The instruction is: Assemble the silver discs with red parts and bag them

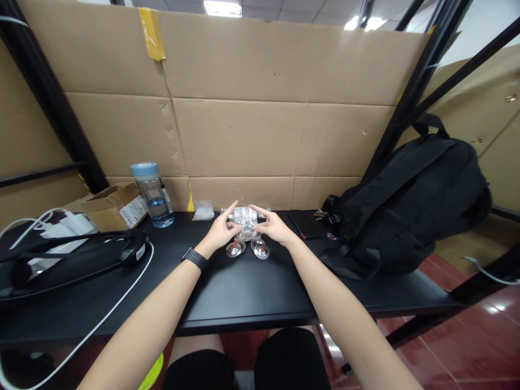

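Note:
My left hand (221, 232) and my right hand (276, 226) stand on either side of a bundle of clear, shiny plastic packets (246, 216) near the back of the black desk. On both hands the thumb and index finger are stretched wide apart. The thumbs overlap the near part of the bundle, and the index fingertips reach its far side; firm contact cannot be made out. Just in front lie shiny, round, dish-like pieces with red marks, a left group (234, 249) and a right group (261, 250). A dark watch (195, 259) is on my left wrist.
Another clear packet (203, 210) lies left of my hands. Beyond it stand a water bottle (153, 195) and an open cardboard box (117, 207). A black bag (69, 260) and white cable (122, 295) are at left. A black backpack (410, 200) fills the right; cardboard (260, 135) walls the back.

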Demonstrator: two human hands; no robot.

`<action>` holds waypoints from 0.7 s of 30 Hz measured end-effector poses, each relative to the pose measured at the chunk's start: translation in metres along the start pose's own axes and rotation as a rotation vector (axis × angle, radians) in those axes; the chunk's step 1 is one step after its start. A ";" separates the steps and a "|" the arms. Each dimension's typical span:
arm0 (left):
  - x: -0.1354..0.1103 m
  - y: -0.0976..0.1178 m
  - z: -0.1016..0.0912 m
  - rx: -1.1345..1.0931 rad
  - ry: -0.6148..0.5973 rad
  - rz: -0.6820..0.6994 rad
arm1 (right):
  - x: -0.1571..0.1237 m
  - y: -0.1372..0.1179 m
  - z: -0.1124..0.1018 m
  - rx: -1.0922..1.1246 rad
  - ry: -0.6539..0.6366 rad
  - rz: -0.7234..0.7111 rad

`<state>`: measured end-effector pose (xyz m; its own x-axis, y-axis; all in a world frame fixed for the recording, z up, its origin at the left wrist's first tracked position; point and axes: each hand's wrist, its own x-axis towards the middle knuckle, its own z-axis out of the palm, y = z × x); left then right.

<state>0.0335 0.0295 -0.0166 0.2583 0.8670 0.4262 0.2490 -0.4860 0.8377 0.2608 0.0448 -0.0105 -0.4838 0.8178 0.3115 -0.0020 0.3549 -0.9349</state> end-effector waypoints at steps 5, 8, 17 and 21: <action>0.000 0.011 -0.008 0.441 0.213 0.257 | 0.002 0.003 0.002 0.000 0.073 0.006; -0.003 0.024 -0.012 0.583 0.102 0.339 | 0.004 0.002 0.004 0.051 0.109 0.005; -0.006 0.030 0.008 0.873 -0.060 0.469 | 0.005 -0.002 0.015 0.228 0.093 0.000; -0.002 0.020 0.009 0.933 -0.019 0.473 | 0.008 0.000 0.017 0.196 0.077 -0.018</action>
<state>0.0467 0.0168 -0.0040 0.5298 0.5685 0.6293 0.7382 -0.6744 -0.0123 0.2426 0.0436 -0.0113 -0.4139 0.8468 0.3339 -0.1843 0.2813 -0.9418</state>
